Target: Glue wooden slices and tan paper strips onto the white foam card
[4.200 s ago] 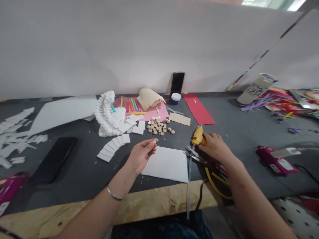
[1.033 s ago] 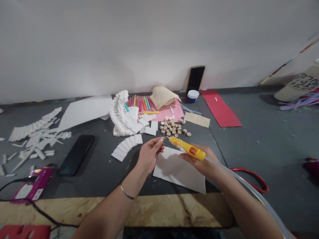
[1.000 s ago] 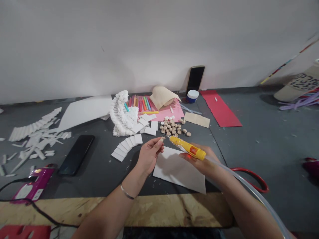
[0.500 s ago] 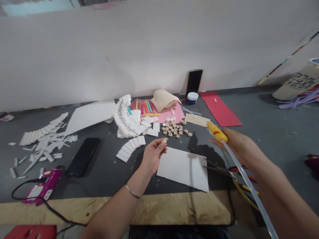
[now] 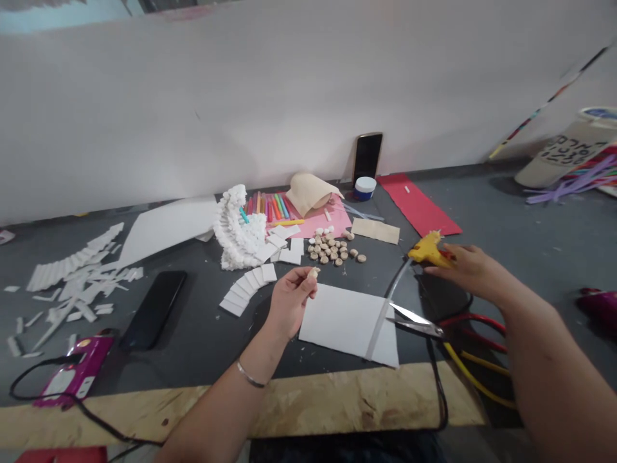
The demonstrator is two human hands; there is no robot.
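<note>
My left hand (image 5: 292, 296) pinches a small cream-coloured piece (image 5: 313, 273) between thumb and fingertips, above the left edge of a white card (image 5: 344, 325). Off to the right, my right hand (image 5: 475, 270) is closed on the handle of a yellow glue gun (image 5: 428, 249). A long clear glue stick (image 5: 385, 308) sticks out of the gun's back and slants down over the card. Below that hand lie scissors (image 5: 417, 321) with red and yellow handles, their blades reaching the card's right edge. Several small round beige pieces (image 5: 332, 247) are heaped beyond the card.
White squares (image 5: 248, 289) lie fanned left of my left hand, near a bumpy white form (image 5: 236, 231). Farther left are a black phone (image 5: 153, 310) and white scraps (image 5: 80, 280). Behind stand a blue-and-white jar (image 5: 365, 188) and another phone (image 5: 367, 157); red paper (image 5: 421, 206) lies right.
My right hand has swung the glue gun round and lowered it, so its stick now crosses the card instead of pointing towards me. My left hand keeps its pinch. The view has shifted slightly.
</note>
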